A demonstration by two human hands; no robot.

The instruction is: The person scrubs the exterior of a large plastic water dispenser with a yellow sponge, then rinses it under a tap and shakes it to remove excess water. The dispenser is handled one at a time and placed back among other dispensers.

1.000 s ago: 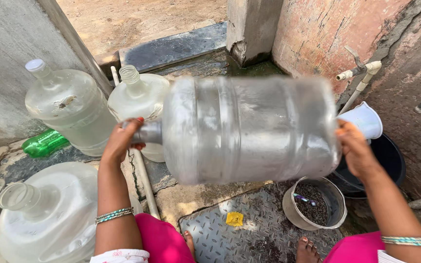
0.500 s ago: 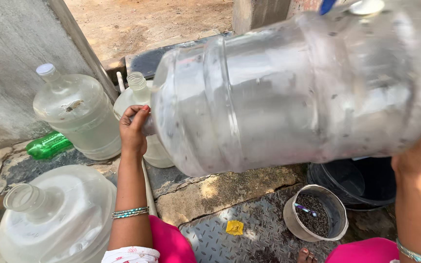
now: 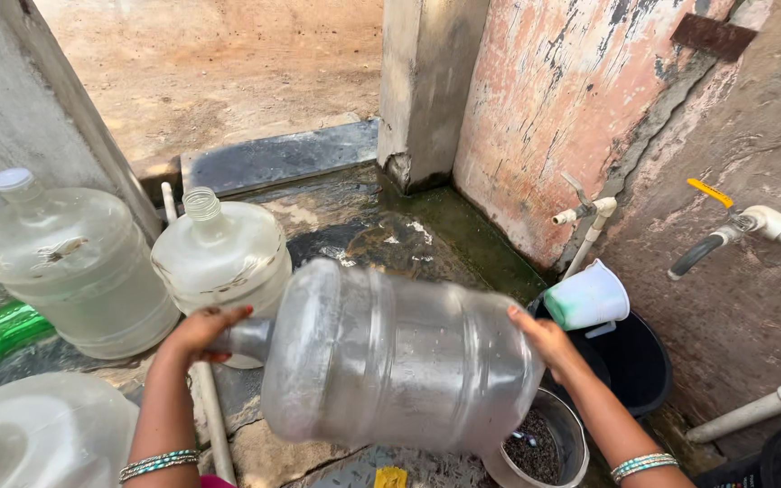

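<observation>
Two hands carry one large clear water jug [image 3: 399, 357] lying on its side, its long axis running straight from grip to grip. The left hand [image 3: 199, 333] is wrapped around the neck, covering the mouth, while the right hand [image 3: 544, 339] presses flat against the base (palm on, not clasping). Under the base end sits a small bucket [image 3: 564, 432] of dark bits; beyond the neck end stand two upright jugs [image 3: 223, 258], one capped [image 3: 70, 262].
</observation>
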